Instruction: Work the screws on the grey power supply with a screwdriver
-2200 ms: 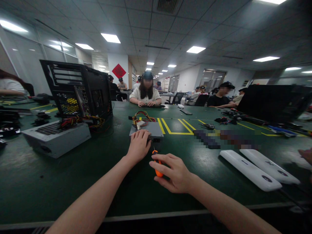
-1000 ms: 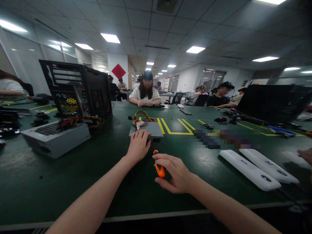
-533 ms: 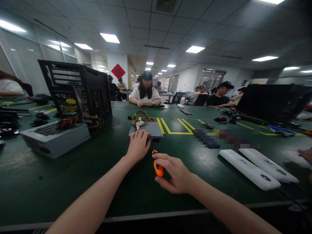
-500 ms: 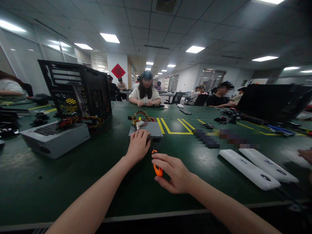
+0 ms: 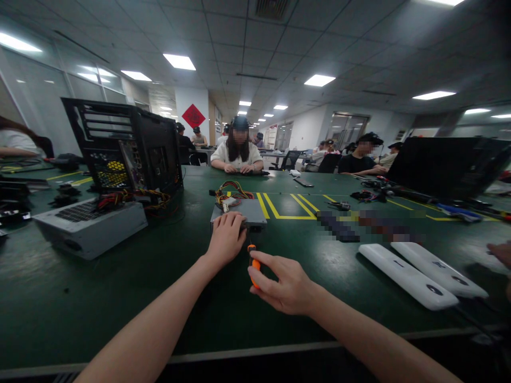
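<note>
A small grey power supply unit (image 5: 255,211) lies on the green table straight ahead, with a bundle of red, yellow and black wires (image 5: 233,190) at its back. My left hand (image 5: 225,237) is closed over its near left part, the fingers bent on the top and front edge. In my right hand (image 5: 288,283), thumb and fingers grip an orange and black screwdriver (image 5: 256,264). Its thin shaft points away from me at the unit's near face, below the power socket (image 5: 255,229). Whether the tip touches a screw is too small to tell.
On the left stand a black computer case (image 5: 154,143) and a larger grey power supply (image 5: 96,229). Two white elongated devices (image 5: 407,275) lie at right, near a black monitor (image 5: 447,165). A co-worker (image 5: 238,151) sits across the table (image 5: 191,330).
The fingers of my right hand have shifted on the screwdriver handle, the index finger now reaching along it. My left hand and the power supply have stayed in place.
</note>
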`<state>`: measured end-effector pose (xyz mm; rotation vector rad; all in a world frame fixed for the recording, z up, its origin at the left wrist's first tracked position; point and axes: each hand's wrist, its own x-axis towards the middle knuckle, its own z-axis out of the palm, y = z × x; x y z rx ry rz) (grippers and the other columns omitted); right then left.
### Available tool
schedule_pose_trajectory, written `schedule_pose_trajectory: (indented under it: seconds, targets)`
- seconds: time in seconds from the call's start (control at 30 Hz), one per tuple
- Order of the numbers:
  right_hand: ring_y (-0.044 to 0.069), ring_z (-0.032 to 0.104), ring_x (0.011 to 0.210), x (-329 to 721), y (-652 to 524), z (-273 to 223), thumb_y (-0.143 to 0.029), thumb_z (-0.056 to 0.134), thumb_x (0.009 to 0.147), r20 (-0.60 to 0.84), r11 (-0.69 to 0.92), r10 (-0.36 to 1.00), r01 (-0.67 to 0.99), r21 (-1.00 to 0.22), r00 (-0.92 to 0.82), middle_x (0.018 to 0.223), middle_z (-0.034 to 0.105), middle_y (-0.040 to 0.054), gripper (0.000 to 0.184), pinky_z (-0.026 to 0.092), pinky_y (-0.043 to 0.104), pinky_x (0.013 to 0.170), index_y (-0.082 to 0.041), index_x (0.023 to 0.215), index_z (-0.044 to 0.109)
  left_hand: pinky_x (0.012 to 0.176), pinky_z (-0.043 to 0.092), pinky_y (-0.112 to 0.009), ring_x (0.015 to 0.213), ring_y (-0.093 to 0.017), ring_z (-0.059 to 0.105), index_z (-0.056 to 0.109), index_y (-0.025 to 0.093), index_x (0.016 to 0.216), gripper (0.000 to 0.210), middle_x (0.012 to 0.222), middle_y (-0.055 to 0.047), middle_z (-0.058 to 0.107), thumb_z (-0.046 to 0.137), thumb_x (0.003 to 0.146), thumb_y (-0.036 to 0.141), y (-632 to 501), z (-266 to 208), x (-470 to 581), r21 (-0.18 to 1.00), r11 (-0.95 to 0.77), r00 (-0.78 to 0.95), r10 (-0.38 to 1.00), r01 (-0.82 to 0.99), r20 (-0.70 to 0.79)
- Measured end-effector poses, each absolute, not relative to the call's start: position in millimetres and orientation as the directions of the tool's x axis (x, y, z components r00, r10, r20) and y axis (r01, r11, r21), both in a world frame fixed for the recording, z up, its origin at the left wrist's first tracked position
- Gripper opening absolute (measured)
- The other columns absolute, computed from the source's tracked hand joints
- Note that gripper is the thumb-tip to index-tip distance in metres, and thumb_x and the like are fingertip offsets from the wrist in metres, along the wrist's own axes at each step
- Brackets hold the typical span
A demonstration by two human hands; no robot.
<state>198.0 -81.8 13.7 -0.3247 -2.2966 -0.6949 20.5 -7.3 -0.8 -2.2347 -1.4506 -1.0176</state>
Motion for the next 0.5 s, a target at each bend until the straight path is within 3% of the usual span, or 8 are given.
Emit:
schedule_pose_trajectory:
  seconds: [0.2,0.33,0.4,0.5]
  targets:
    - [0.015,0.060,0.070,200.0,-79.1,11.7,-0.027,0.054,0.084,0.745,0.751,-0.044,0.470,0.464,-0.665,0.093,0.063,0.0132,0.015,0.047,0.025,0.058,-0.018,0.094,0.047,0.090,0.032,-0.041,0.107,-0.024,0.045,0.050,0.021,0.106,0.026,0.113,-0.007,0.053,0.047,0.080,0.023,-7.5,-1.2,20.2,0.128,-0.453,0.246,0.676,0.882,0.695]
    - [0.014,0.056,0.063,199.5,-78.1,9.7,-0.033,0.054,0.083,0.718,0.669,0.026,0.546,0.504,-0.695,0.079,0.060,0.0073,0.017,0.046,0.025,0.055,-0.021,0.094,0.050,0.090,0.032,-0.040,0.107,-0.024,0.045,0.050,0.021,0.106,0.026,0.113,-0.007,0.053,0.047,0.080,0.022,-7.6,-1.1,20.9,0.126,-0.454,0.246,0.672,0.882,0.698]
    - [0.016,0.057,0.067,197.4,-78.3,9.1,-0.035,0.052,0.083,0.723,0.662,0.079,0.579,0.476,-0.686,0.079,0.058,0.0071,0.017,0.048,0.028,0.059,-0.021,0.092,0.051,0.090,0.032,-0.040,0.107,-0.024,0.044,0.050,0.021,0.106,0.026,0.113,-0.007,0.053,0.048,0.080,0.022,-7.7,-0.7,21.3,0.125,-0.454,0.245,0.670,0.882,0.701]
    - [0.022,0.058,0.086,195.8,-77.8,6.9,-0.023,0.050,0.082,0.726,0.678,0.079,0.571,0.464,-0.683,0.095,0.057,0.0124,0.013,0.050,0.034,0.070,-0.019,0.094,0.048,0.089,0.032,-0.040,0.106,-0.024,0.045,0.050,0.021,0.106,0.025,0.113,-0.007,0.053,0.048,0.080,0.023,-7.7,-0.4,21.4,0.119,-0.451,0.250,0.673,0.884,0.697]
